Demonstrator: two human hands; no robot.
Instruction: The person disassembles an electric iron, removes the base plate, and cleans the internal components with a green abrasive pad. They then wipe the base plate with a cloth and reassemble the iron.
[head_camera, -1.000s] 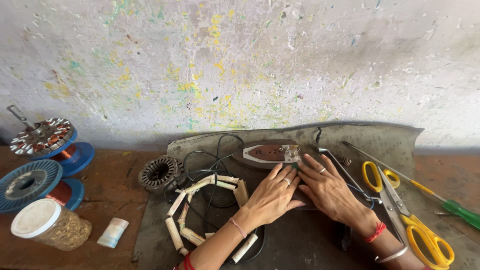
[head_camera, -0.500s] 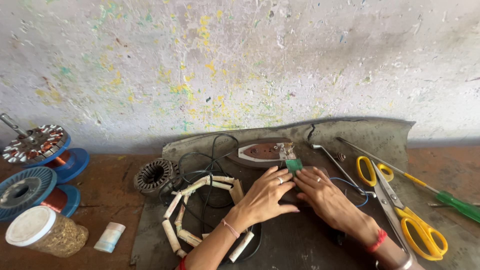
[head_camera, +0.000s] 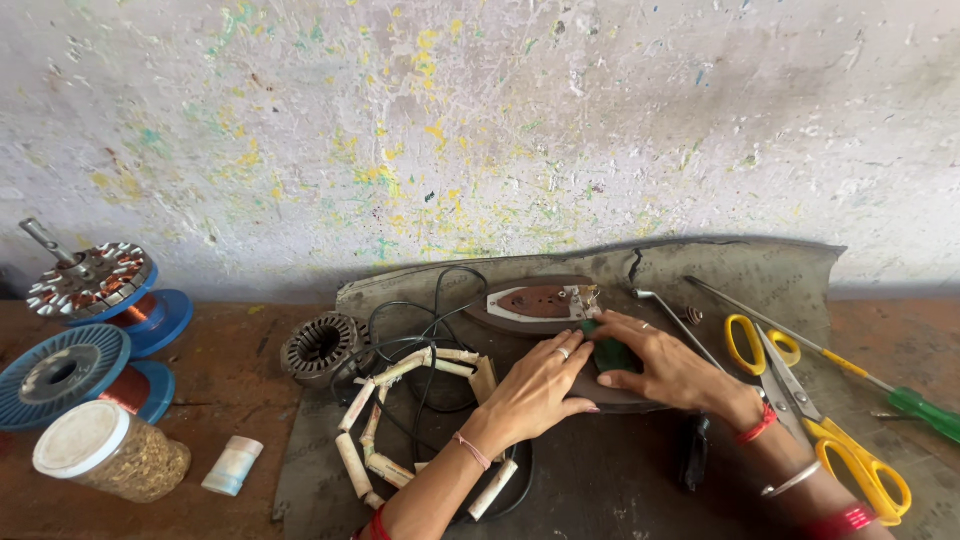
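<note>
My left hand lies flat, fingers spread, on a dark flat piece on the grey mat, next to a ring of white tube segments threaded on black wire. My right hand grips a small dark green object between thumb and fingers. Just beyond the fingertips lies an upturned iron soleplate with a brown centre.
Yellow-handled scissors and a green-handled screwdriver lie at the right. A metal stator core sits left of the mat. Blue spools of copper wire, a lidded jar and a small white roll are at the left. A paint-flecked wall stands behind.
The view has shifted slightly. My right hand has closed around the small green object and drawn it a little toward me, away from the iron soleplate; my left hand stays flat.
</note>
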